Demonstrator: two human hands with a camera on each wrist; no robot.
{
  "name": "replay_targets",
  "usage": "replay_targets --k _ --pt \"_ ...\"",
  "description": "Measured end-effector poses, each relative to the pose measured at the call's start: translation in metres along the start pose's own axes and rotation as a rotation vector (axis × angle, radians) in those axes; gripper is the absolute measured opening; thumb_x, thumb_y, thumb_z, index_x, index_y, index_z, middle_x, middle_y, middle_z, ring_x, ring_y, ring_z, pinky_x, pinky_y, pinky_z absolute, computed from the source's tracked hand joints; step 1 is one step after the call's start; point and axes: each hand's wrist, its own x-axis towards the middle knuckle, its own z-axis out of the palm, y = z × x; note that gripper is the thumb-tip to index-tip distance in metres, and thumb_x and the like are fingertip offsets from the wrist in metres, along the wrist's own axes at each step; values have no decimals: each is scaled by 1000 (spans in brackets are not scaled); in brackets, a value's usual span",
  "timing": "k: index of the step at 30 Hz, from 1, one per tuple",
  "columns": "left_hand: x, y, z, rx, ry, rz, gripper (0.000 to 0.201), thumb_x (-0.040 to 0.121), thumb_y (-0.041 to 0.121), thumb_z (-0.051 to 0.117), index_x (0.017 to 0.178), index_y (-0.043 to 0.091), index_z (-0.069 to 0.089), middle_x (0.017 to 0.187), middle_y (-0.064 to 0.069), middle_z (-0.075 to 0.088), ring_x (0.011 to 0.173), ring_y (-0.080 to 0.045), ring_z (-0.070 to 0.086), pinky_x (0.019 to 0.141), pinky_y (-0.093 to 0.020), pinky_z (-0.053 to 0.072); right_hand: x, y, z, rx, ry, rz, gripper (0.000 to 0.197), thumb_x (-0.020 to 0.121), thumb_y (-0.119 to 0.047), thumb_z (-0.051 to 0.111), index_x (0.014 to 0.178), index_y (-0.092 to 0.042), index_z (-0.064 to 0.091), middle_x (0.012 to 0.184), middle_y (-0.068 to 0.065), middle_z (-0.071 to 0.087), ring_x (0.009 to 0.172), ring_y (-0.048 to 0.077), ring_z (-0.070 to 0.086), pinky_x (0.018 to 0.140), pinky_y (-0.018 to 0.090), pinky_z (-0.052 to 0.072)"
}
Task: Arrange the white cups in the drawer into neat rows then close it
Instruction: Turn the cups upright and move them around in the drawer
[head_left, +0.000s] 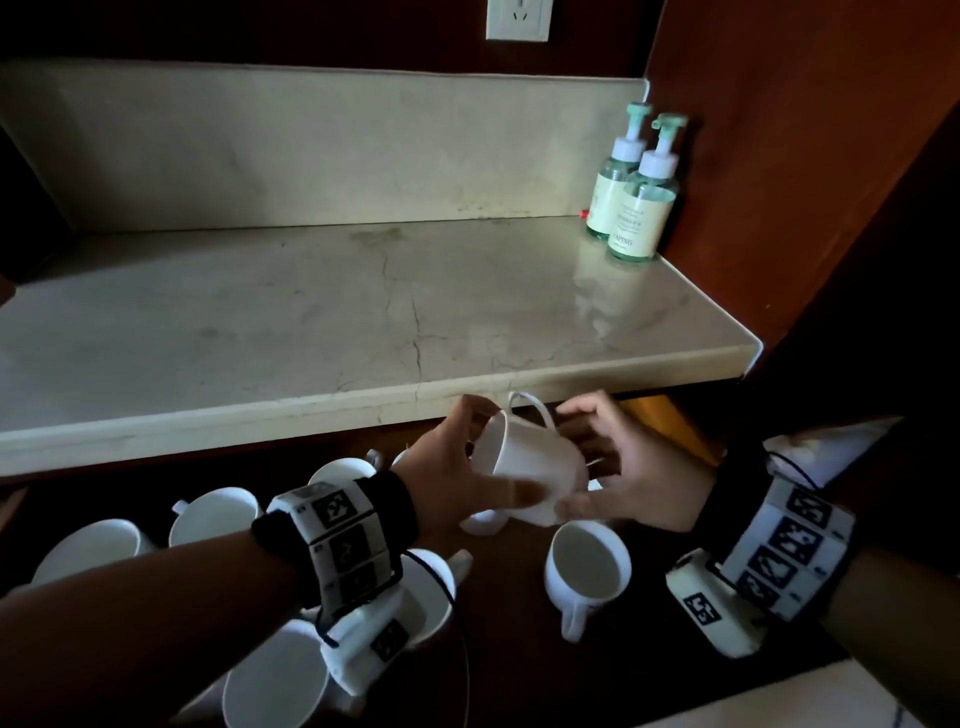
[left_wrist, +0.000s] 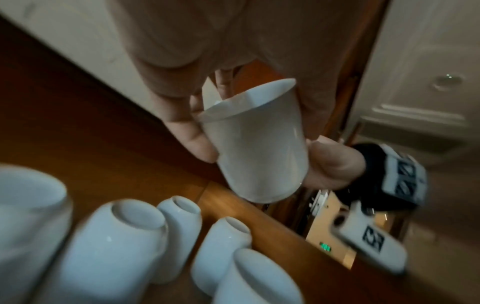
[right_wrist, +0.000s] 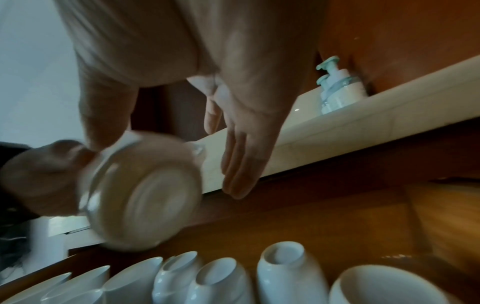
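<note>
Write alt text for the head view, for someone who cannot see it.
A left hand grips a tilted white cup, the right hand against it, above an open drawer of white cups under a marble counter.

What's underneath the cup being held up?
Beneath the held cup, the drawer floor and part of another white cup show. The cup itself and the left hand gripping it cover the rest.

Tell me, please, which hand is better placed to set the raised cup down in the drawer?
Left, probably: the left hand grips the cup by its body, tilted above the drawer, while the right hand is open beside it, its fingers straight in the right wrist view.
</note>
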Motion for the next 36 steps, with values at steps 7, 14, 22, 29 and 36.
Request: replay_targets --k 7,14,22,29,36 --pt "-8 3 7 745 -133 130 97 54 56 80 130 35 25 127 10 41 105 -15 57 75 -29 50 13 42 -30 -600 -34 208 43 77 -44 73 110 -21 58 103 -4 63 96 13 60 80 28 49" --pt "-13 -4 25 963 -277 200 95 60 59 74 135 31 21 132 0 39 115 -21 51 88 -32 50 33 59 -34 -781 -71 361 51 79 -52 64 118 -21 54 113 -1 58 99 15 53 77 25 42" --pt "-15 -1 45 1130 -399 126 106 61 53 79 138 31 8 135 -6 36 113 -28 55 85 -39 52 49 66 -24 -780 -206 516 61 80 -54 61 126 -18 47 113 2 55 101 21 56 85 34 50" --pt "-15 -3 52 1228 -477 5 115 65 45 82 146 27 4 143 -13 29 119 -35 52 94 -43 46 63 77 1 -830 -294 588 95 73 -68 64 143 -13 31 140 8 47 123 26 51 92 35 46" --pt "-8 -20 65 1330 -562 -6 115 65 47 81 149 26 5 143 -17 27 125 -37 42 100 -49 41 64 79 6 -778 -336 641 123 62 -65 75 153 -20 7 156 11 25 140 32 33 107 43 41"
